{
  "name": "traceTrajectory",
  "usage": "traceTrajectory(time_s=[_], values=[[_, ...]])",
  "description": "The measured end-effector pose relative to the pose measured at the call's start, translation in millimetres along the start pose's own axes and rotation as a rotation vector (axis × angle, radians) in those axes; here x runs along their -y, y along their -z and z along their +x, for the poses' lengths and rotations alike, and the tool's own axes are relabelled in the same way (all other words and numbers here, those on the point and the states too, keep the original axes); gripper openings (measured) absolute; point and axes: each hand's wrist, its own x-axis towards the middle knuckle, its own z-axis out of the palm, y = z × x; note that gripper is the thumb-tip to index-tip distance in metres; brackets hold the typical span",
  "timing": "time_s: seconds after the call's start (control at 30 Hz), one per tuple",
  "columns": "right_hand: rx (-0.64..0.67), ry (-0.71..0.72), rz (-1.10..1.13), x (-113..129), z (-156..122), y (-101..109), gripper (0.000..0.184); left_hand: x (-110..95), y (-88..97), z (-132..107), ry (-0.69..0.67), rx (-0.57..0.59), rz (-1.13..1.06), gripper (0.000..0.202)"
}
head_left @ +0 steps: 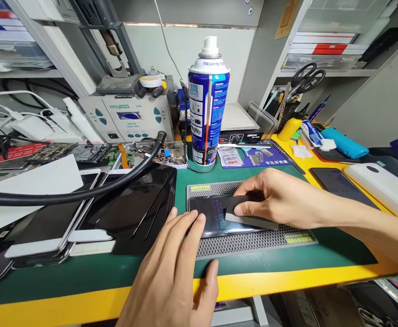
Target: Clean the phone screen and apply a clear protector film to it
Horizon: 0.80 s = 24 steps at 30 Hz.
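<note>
A dark, glossy phone screen [208,216] with faint printed characters lies flat on a grey honeycomb-patterned mat [233,245]. My right hand [276,200] pinches a flat squeegee [244,219], dark on top with a pale lower edge, and holds it against the right part of the screen. My right fingers and the squeegee cover that side of it. My left hand [174,268] is spread out, with its fingertips at the screen's left edge and its thumb apart, over the front of the green work mat [253,267].
A tall blue spray can [208,104] stands behind the screen. To the left lie several black glass panels [134,204] and phones, with a thick black hose [110,195] arching over them. A grey rework station [130,118] is at the back left; a yellow bottle [290,126] stands back right.
</note>
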Motion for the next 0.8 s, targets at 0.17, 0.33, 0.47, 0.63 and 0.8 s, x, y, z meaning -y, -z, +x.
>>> traceTrajectory(time_s=[0.17, 0.33, 0.47, 0.63, 0.8], values=[[0.028, 0.024, -0.049, 16.3, 5.3, -19.2, 0.023, -0.3, 1.8, -2.3, 0.030, 0.017, 0.016, 0.069], [0.069, 0.074, -0.015, 24.1, 8.7, -18.2, 0.017, -0.6, 2.7, -2.4, 0.033, 0.003, 0.007, 0.070], [0.049, 0.070, 0.021, 17.6, 18.4, -0.5, 0.027, -0.7, 3.3, -1.8, 0.041, 0.014, -0.002, 0.068], [0.043, 0.079, -0.019, 21.0, 28.6, -4.6, 0.024, -1.0, 3.8, -1.7, 0.065, 0.018, -0.001, 0.072], [0.056, 0.149, -0.064, 38.3, 25.8, -28.0, 0.015, -1.5, 4.1, -1.7, 0.093, 0.026, -0.021, 0.072]])
